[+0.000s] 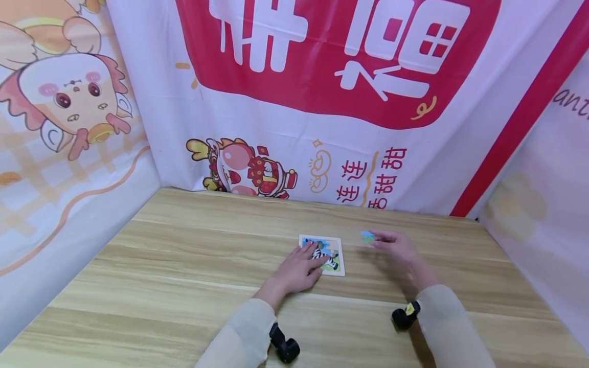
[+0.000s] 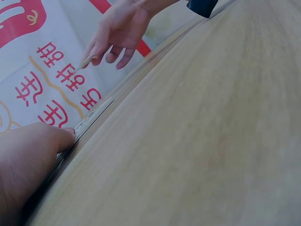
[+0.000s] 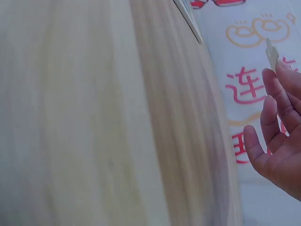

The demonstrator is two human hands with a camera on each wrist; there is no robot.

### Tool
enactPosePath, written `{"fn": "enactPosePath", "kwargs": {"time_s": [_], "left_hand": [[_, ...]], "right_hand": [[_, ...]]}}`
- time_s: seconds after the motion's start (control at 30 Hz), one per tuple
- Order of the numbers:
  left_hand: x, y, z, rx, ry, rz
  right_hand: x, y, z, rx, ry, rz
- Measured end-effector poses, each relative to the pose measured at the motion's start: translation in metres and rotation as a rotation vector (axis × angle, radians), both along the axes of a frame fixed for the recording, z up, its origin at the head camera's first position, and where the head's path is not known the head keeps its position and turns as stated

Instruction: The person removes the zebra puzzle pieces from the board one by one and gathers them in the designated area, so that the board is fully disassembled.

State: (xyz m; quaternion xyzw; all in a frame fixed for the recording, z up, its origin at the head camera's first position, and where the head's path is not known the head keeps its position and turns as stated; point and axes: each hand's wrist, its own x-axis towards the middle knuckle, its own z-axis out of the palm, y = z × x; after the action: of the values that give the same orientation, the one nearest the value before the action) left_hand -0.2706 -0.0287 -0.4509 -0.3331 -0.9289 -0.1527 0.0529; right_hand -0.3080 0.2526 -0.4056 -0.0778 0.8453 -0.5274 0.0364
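Observation:
A small square jigsaw board (image 1: 339, 269) with a pale frame and a zebra picture lies flat on the table. My left hand (image 1: 296, 268) rests on its left part, fingers spread over the picture and hiding some of it. To the right of the board, my right hand (image 1: 397, 248) is raised above the table. It pinches a blue and green puzzle piece (image 1: 367, 236) between thumb and forefinger. In the right wrist view the puzzle piece (image 3: 272, 54) appears nearly edge-on, while the other fingers stay loosely bent.
The wood-grain table (image 1: 184, 266) reaches back to a hanging white cloth (image 1: 276, 112) with red print. Printed cloths also stand along the left and right sides. Each wrist wears a black camera, such as the left wrist camera (image 1: 287, 350).

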Motion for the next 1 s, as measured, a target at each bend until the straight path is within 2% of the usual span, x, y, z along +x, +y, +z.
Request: {"fn": "enactPosePath", "kwargs": {"time_s": [0.17,0.47,0.53,0.67,0.73,0.83,0.97,1.0], "left_hand": [[0.0,0.0,0.0,0.002,-0.001,-0.001],[0.0,-0.001,0.001,-0.002,-0.009,0.006],[0.001,-0.001,0.001,-0.006,-0.012,0.006],[0.001,0.0,0.002,0.0,-0.022,0.009],[0.001,0.0,0.002,0.003,-0.023,0.009],[0.002,0.0,0.003,0.005,-0.019,0.008],[0.003,-0.001,0.003,0.004,-0.014,0.009],[0.003,-0.001,0.003,0.004,-0.016,0.01]], "right_hand": [[0.004,0.024,0.003,-0.002,0.008,-0.001],[0.01,0.062,0.0,0.017,-0.089,-0.037],[0.012,0.07,-0.002,-0.06,-0.134,-0.042],[0.017,0.083,-0.008,-0.345,-0.282,-0.051],[0.018,0.089,-0.009,-0.439,-0.341,-0.066],[0.018,0.096,-0.01,-0.327,-0.297,-0.076],[0.015,0.104,-0.01,-0.043,-0.15,-0.065],[0.015,0.106,-0.011,-0.003,-0.14,-0.063]]}}
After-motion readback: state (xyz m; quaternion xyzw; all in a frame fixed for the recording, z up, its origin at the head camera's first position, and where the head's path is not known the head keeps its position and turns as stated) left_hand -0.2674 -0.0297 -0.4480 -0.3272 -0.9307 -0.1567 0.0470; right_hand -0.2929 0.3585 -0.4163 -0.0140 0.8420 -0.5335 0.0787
